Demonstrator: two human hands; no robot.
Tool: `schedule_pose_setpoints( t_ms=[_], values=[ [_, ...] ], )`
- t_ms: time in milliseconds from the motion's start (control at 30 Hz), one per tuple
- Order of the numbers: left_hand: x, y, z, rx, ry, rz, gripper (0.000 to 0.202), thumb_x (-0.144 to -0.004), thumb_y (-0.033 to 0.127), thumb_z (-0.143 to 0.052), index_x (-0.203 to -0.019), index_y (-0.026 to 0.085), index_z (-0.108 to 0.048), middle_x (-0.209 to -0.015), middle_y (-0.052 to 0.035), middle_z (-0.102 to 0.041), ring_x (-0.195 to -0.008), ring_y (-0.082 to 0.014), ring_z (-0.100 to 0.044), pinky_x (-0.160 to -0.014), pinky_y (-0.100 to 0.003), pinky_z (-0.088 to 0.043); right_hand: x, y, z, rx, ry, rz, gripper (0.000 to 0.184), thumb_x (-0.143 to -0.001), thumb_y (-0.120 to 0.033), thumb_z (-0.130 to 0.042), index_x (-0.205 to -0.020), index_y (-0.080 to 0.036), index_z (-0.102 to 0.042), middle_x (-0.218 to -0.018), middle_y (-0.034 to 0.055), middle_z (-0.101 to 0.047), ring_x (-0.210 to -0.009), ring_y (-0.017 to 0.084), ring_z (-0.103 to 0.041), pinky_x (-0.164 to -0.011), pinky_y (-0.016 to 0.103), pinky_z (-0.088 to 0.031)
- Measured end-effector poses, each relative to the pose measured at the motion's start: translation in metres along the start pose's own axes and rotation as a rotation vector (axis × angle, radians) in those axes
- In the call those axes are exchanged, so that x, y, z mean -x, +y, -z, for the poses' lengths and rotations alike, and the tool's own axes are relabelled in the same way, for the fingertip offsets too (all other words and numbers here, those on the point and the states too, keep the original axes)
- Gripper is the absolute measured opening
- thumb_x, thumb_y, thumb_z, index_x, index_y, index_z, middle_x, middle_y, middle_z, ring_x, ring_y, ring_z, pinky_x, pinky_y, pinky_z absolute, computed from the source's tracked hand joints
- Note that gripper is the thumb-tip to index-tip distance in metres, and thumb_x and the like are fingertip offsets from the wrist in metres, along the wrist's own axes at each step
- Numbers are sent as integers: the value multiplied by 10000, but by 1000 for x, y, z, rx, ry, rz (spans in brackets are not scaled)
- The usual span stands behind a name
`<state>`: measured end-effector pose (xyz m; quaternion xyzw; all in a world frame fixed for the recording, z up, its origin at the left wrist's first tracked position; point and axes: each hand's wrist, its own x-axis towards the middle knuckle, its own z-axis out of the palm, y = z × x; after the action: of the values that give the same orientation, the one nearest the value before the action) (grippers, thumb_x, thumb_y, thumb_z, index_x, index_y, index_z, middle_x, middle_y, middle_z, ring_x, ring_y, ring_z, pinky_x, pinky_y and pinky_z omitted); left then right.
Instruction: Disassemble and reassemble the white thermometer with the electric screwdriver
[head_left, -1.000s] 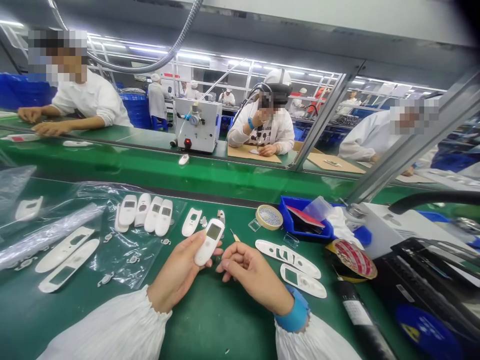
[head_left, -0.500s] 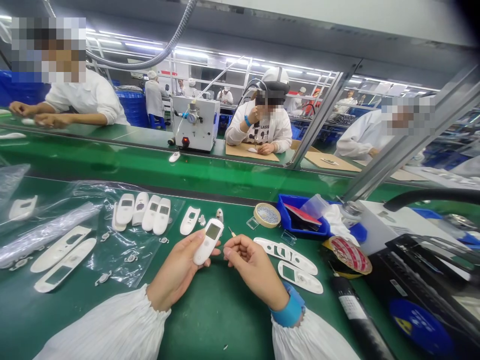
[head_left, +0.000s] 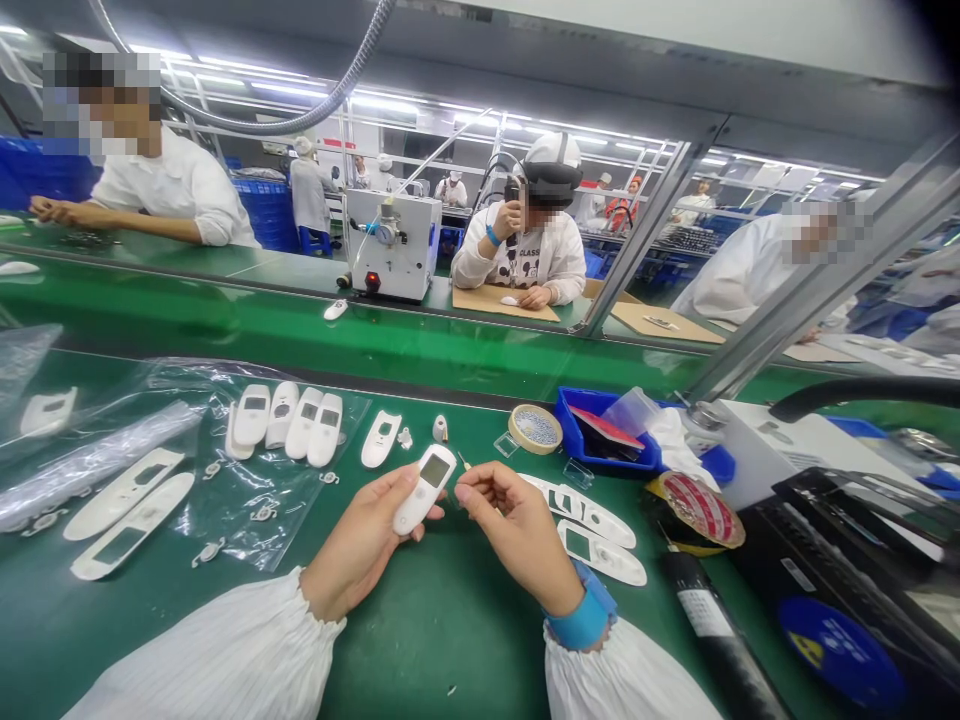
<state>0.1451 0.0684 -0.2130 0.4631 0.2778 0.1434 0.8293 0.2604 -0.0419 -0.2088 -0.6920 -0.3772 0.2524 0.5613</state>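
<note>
My left hand (head_left: 367,540) grips a white handheld device with a small grey screen (head_left: 424,487), tilted up to the right above the green table (head_left: 420,640). My right hand (head_left: 514,525) is closed in a pinch just right of the device's top end, and a thin stick-like tool (head_left: 464,461) pokes out past its fingertips. Flat white shell parts (head_left: 600,540) lie right of my right hand.
A row of white devices (head_left: 289,425) and long white shells (head_left: 124,510) lie on clear plastic at left. A tape roll (head_left: 535,429), blue tray (head_left: 600,435), red-and-white tape roll (head_left: 701,510) and black equipment (head_left: 847,560) stand right. Other people sit across the green conveyor (head_left: 300,330).
My right hand has moved up and closer to the device's top end. The device is tilted slightly more. A white piece on the conveyor has drifted left.
</note>
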Motion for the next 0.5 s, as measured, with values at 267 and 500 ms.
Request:
schedule_pose_setpoints(
  t_ms=[267, 500],
  values=[
    [1, -9, -3, -25, -85, 33, 363, -786, 398, -551, -1057, 164, -609, -889, -83, -617, -728, -148, -544, -530, -218, -363, -1, 4, -3, -61, -47, 1, 150, -756, -317, -568, -777, -174, -604, -729, 18, -597, -652, 123, -512, -621, 259, -426],
    [4, -8, -5, -20, -91, 44, 359, -808, 370, -523, -1075, 142, -597, -957, -113, -610, -733, -154, -545, -528, -226, -358, 0, 4, -4, 41, 21, 64, 124, -762, -290, -562, -740, -182, -616, -727, 17, -584, -623, 119, -492, -593, 252, -405]
  ],
)
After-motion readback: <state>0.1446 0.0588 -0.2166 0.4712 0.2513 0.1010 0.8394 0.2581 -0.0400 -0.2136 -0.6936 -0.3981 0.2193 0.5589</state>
